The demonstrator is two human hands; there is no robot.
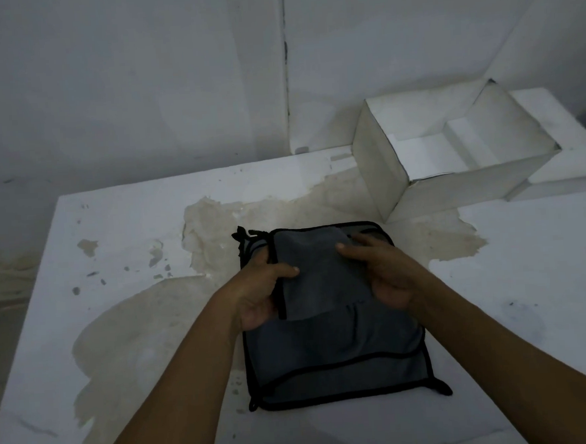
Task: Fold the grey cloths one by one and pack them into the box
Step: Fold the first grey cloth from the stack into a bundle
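Note:
A stack of grey cloths [338,366] with black trim lies flat in the middle of the white table. Above it I hold a folded grey cloth [319,275], a small rectangle. My left hand [261,292] grips its left edge, thumb on top. My right hand [380,271] grips its right edge, fingers spread over the top corner. The white box [395,177] stands open at the back right, its inside showing only white surfaces.
The table [131,238] is white with large worn beige patches around the cloths. Its left edge runs close to a white wall. A white block [563,171] sits against the right side of the box.

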